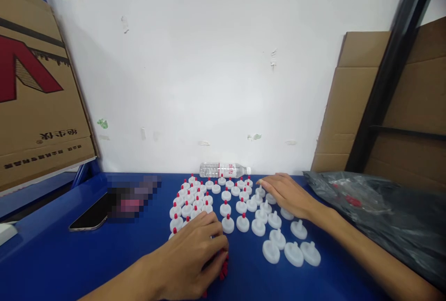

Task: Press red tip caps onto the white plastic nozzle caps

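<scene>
My left hand (197, 252) is at the front middle of the blue table, its fingers curled down over a small pile of red caps (224, 268). Its fingertips and thumb close on the caps, partly hiding them. Farther back, my right hand (284, 194) lies stretched out over the back right of the white spouted lids (258, 227), fingers extended; what lies under its palm is hidden. Several lids on the left and middle wear red tips, such as the red-tipped lid (227, 224). Bare-spouted lids (293, 254) are spread on the right, near my right forearm.
A clear plastic bottle (223, 170) lies against the wall at the back. On the left are a phone (92, 212) and a blurred patch beside it. A dark plastic bag (369, 217) covers the right side. Cardboard (38, 106) stands at the left.
</scene>
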Motion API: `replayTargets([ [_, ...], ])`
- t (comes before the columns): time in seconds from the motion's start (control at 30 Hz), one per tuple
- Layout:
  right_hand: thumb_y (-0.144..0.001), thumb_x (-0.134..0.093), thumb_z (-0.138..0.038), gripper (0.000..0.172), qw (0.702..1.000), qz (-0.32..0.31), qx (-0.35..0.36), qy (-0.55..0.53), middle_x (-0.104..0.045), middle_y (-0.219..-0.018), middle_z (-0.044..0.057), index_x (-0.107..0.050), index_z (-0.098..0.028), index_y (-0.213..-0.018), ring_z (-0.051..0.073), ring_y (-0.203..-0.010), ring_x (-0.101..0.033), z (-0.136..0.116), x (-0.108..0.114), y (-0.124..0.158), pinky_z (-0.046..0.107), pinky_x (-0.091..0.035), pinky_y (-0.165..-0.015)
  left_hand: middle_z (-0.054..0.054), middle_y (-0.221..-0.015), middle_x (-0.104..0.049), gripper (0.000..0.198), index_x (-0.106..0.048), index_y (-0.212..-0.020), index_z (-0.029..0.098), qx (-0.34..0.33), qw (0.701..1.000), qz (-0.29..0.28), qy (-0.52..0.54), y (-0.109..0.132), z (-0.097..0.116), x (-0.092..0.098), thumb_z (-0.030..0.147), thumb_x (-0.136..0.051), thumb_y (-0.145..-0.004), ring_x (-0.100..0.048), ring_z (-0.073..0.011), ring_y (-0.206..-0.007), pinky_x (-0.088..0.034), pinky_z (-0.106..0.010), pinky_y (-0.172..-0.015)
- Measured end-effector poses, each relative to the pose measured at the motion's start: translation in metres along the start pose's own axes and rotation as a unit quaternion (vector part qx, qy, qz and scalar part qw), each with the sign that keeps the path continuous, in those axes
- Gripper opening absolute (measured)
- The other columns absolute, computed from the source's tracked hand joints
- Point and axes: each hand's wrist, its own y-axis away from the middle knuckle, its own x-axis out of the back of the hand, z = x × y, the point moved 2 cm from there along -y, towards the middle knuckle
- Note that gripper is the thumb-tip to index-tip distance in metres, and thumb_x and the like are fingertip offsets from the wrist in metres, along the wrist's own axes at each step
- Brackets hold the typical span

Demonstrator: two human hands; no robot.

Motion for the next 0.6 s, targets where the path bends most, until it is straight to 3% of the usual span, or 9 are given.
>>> replayTargets([
  [0.23,-0.111,-0.034,-0.033,0.035,0.996,-0.001,0.088,-0.013,-0.076,-0.11,0.007,-0.068,-0.023,-0.11,0.023,-0.102,-0.069,-0.034,0.014,-0.001,0.05,-0.038,-0.11,-0.004,-0.093,-0.062,0.017,-0.063,-0.105,0.021,0.001,1.0,0.029,-0.012,0.0,-0.001,0.004,0.013,-0.051,-0.096,-0.052,-0.0222,-0.091,-0.043,-0.039,-0.086],
  [0.43,-0.102,-0.061,-0.037,0.016,0.989,-0.002,0.142,-0.036,-0.075,-0.094,0.0,-0.072,-0.025,-0.103,0.02,-0.098,-0.068,-0.07,0.017,0.006,0.05,-0.031,-0.117,-0.005,-0.095,-0.063,0.027,-0.061,-0.114,0.02,-0.022,0.988,0.152,-0.008,0.002,-0.005,0.006,0.009,-0.048,-0.093,-0.056,-0.0204,-0.084,-0.043,-0.045,-0.093],
  [0.6,-0.098,-0.068,-0.034,0.011,0.986,-0.021,0.166,-0.011,-0.075,-0.086,0.0,-0.074,-0.026,-0.101,0.023,-0.1,-0.067,-0.078,0.007,0.009,0.054,-0.033,-0.116,-0.005,-0.092,-0.065,0.033,-0.058,-0.122,0.019,-0.036,0.969,0.244,-0.004,0.005,-0.007,0.009,0.008,-0.05,-0.092,-0.058,-0.0209,-0.083,-0.048,-0.046,-0.091],
])
